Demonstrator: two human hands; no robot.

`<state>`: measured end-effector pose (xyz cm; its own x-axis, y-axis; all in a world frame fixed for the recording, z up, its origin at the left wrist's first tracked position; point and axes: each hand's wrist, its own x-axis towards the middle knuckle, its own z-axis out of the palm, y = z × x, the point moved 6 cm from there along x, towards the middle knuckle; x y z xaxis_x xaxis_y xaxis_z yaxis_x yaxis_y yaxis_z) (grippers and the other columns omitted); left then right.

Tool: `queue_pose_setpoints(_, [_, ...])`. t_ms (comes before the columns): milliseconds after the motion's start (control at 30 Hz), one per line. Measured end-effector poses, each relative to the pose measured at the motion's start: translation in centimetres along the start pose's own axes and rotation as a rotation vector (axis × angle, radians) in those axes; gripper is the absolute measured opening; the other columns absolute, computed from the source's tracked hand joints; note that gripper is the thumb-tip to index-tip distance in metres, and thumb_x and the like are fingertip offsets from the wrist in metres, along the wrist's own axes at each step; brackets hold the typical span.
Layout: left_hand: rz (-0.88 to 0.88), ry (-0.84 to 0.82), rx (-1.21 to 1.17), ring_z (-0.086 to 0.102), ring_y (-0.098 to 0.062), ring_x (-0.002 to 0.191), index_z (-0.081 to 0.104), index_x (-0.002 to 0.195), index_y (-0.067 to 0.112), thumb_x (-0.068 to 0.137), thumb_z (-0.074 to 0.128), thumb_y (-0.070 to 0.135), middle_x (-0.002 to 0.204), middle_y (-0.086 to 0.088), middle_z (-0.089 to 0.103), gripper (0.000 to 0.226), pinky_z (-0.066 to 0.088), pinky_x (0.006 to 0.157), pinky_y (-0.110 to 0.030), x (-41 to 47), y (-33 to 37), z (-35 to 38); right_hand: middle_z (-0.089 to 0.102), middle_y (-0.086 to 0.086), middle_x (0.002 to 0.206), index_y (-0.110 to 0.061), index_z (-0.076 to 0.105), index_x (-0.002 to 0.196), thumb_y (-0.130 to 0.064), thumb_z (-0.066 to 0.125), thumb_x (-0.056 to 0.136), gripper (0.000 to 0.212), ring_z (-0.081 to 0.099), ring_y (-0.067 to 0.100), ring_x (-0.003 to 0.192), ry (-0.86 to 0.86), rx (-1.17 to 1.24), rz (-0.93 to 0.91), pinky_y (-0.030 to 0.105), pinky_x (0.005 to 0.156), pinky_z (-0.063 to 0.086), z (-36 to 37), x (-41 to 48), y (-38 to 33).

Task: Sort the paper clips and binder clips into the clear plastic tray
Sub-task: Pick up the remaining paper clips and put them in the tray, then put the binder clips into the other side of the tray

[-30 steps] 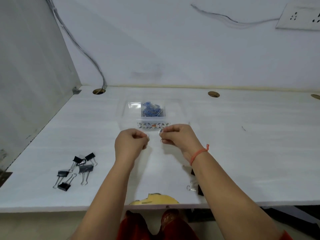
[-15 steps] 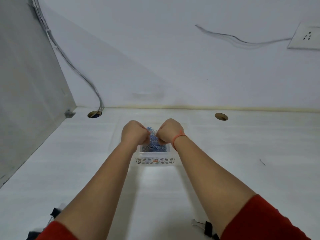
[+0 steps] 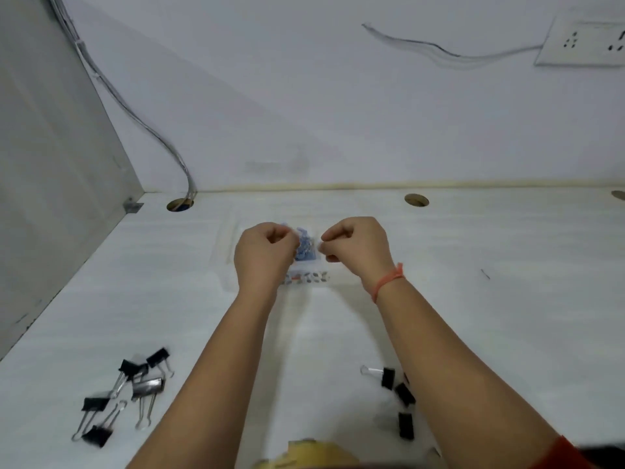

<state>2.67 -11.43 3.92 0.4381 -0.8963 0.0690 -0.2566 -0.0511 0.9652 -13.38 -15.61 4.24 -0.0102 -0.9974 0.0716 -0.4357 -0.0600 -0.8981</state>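
The clear plastic tray (image 3: 306, 277), with a patterned strip on its front wall, sits mid-table and holds a heap of blue paper clips (image 3: 304, 249). Both hands hover just above it. My left hand (image 3: 265, 257) is over the tray's left part and my right hand (image 3: 358, 247) over its right part. Each has its fingers curled in, and motion blur shows nothing plainly held in either. Several black binder clips (image 3: 130, 387) lie at the near left. Three more binder clips (image 3: 397, 394) lie at the near right, beside my right forearm.
A white wall closes the table's far side, with cable holes (image 3: 416, 200) along its back edge and a cable (image 3: 145, 126) running down into the left hole. A grey partition (image 3: 50, 198) borders the left side. A yellow object (image 3: 304, 456) pokes out at the near edge.
Both hands went forward from in front of the tray to over the blue clips, close together. They have now drawn apart a little, and the camera has tilted back down.
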Motion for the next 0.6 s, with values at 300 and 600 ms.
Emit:
queue_pose_setpoints(300, [0.032,-0.355,0.286,0.068,-0.018,0.080,0.070,0.086,0.023,0.080,0.064,0.018,0.087,0.004,0.073,0.010,0.052,0.075,-0.027,-13.2,-5.0,4.9,0.070,-0.001,0.072,-0.017,0.072,0.082,-0.002,0.075,0.069,0.020,0.068,0.015,0.070,-0.196,-0.221,0.124,0.028,0.074,0.056,-8.2,-11.3,6.5])
queue_pose_setpoints(600, [0.439,-0.639,0.828,0.051,-0.027,0.111,0.059,0.125,0.024,0.082,0.052,0.005,0.124,-0.004,0.060,0.047,0.044,0.091,-0.033,-16.3,-5.5,11.1,0.061,0.001,0.114,-0.021,0.061,0.119,-0.017,0.077,0.068,0.053,0.060,0.020,0.102,-0.346,-0.815,0.068,0.021,0.076,0.039,-8.1,-16.7,10.6])
